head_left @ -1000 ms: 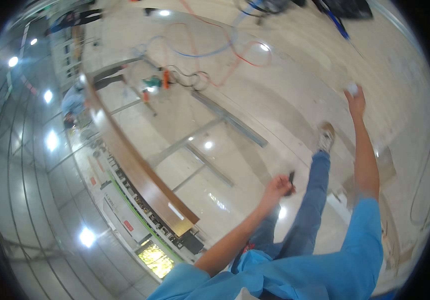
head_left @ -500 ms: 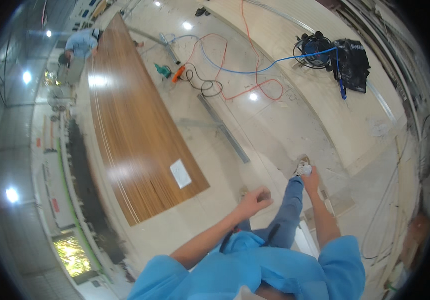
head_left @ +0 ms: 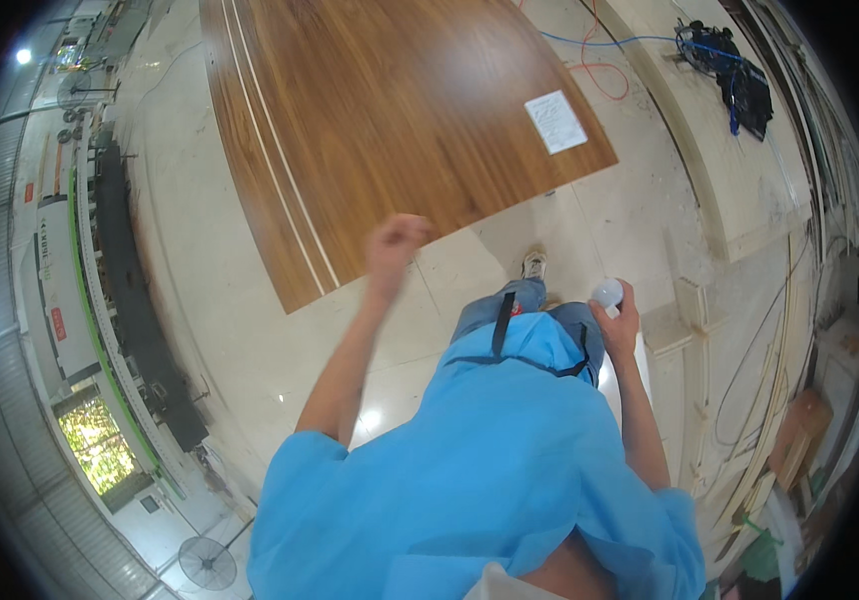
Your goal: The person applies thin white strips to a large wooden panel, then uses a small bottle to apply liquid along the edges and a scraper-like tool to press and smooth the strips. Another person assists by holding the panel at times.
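Note:
My right hand (head_left: 620, 328) is closed around a small white thing with a round end (head_left: 607, 293), held beside my thigh; its exact kind does not show. My left hand (head_left: 397, 246) is above the near edge of a big wood-grain panel (head_left: 380, 130). Motion blurs its fingers, and I see nothing plainly held in it. Two pale parallel lines run along the panel's left side. A white printed sheet (head_left: 556, 122) lies on the panel near its right corner.
Pale stacked boards (head_left: 690, 130) stand at the right, with a black-and-blue hose-fed tool (head_left: 725, 70) on top. Red and blue hoses (head_left: 610, 42) trail beyond the panel. A long machine (head_left: 75, 290) lines the left, a fan (head_left: 207, 563) lower down. Wood strips (head_left: 750, 440) lie at right.
My view has come closer to the panel, which now looks larger and nearer. My left hand has swung forward to its edge. My right hand still holds the white thing. The other person is out of view.

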The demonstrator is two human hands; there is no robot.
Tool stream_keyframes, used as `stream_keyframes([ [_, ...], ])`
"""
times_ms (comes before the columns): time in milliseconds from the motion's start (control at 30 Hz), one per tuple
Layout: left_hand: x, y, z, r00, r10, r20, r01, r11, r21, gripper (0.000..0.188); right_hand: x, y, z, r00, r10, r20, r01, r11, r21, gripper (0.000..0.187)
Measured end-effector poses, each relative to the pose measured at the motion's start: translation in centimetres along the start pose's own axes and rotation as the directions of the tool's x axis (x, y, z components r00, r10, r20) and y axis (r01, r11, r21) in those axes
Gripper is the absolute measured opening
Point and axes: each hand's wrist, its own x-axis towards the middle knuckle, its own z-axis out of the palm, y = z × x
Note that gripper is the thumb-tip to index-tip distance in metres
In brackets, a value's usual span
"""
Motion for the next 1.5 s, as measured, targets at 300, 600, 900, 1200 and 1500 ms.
stream_keyframes([
  [300, -11.7, -15.2, -34.1, 0.825, -0.378, -0.42, 0.471, 0.87, 0.143, 0.04, -8.0, -8.5, 15.0, 0.948, -0.316, 0.039, 0.318, 0.943, -0.097, 0.053],
  [600, -14.3, -19.9, -40.4, 0.846, -0.522, -0.103, 0.495, 0.844, -0.207, 0.042, -27.3, -8.3, 27.8, 0.958, 0.112, -0.265, -0.072, 0.985, 0.157, 0.055],
  [900, -8.4, -20.1, -41.5, 0.813, -0.502, 0.296, 0.454, 0.864, 0.217, 0.042, -35.8, -12.1, 43.3, 0.924, 0.258, -0.284, -0.21, 0.959, 0.189, 0.059],
  [1200, -3.3, -20.9, -42.1, 0.651, -0.465, 0.6, 0.355, 0.885, 0.3, 0.034, -35.2, -20.6, 55.1, 0.968, 0.189, -0.165, -0.19, 0.982, 0.009, 0.057],
  [1500, -2.2, -20.8, -42.0, 0.551, -0.536, 0.64, 0.36, 0.844, 0.397, 0.03, -35.4, -22.1, 60.8, 0.943, 0.253, -0.216, -0.27, 0.961, -0.057, 0.063],
])
